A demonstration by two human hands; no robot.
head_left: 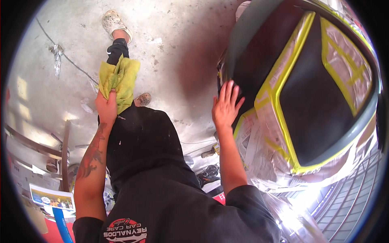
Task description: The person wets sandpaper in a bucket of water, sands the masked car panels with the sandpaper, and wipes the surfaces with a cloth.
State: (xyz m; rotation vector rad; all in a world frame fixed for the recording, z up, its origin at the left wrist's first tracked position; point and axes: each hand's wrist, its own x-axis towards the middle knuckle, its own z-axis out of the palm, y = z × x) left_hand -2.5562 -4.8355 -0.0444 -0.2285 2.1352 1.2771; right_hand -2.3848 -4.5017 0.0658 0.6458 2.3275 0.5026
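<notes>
My left hand is closed around a yellow-green cloth, which bunches up and hangs out over my fingers in front of my leg. On the other side, my right hand lies with its fingers stretched out against the edge of a dark, matte car body. Yellow-green masking tape outlines a dark panel on the car. Crumpled masking paper covers the areas beside the tape, and more paper fills a taped window shape. The underside of the right palm is hidden.
A thin cable runs across the stained concrete floor at the left. Brown metal bars and a blue strap-like piece stand at the lower left. A slatted shutter is at the lower right.
</notes>
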